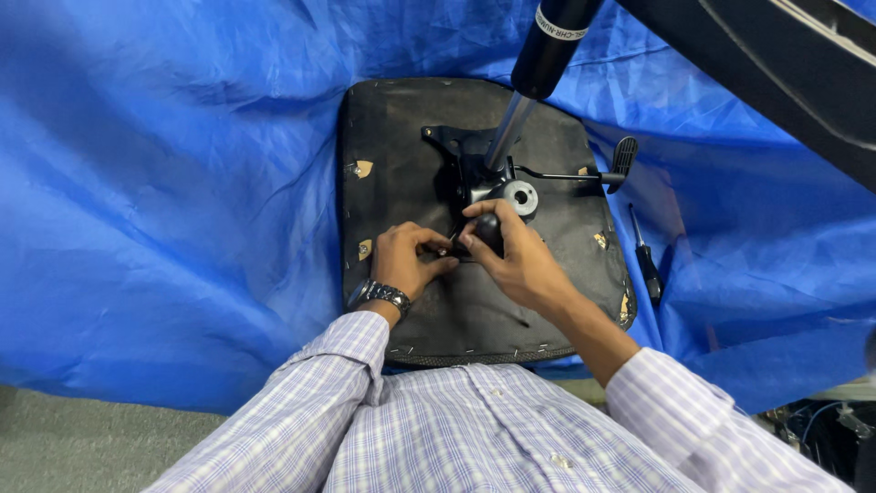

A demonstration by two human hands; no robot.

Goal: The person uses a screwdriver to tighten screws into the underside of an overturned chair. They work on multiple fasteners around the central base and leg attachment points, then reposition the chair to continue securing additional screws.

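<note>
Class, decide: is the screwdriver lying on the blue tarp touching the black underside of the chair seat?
Apart. The head view shows the screwdriver lying on the blue tarp, with a strip of tarp visible between it and the chair seat.

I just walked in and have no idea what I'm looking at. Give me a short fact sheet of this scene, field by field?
Setting: blue tarp spread under an upturned chair seat
Left hand: fingertips pinch a small part, too small to identify
Right hand: grips a dark tool handle at the black metal mechanism
Mechanism parts: gas cylinder standing up from it, side lever
Lying apart: screwdriver on the tarp, right of the seat
Wrist: watch on the left
</note>
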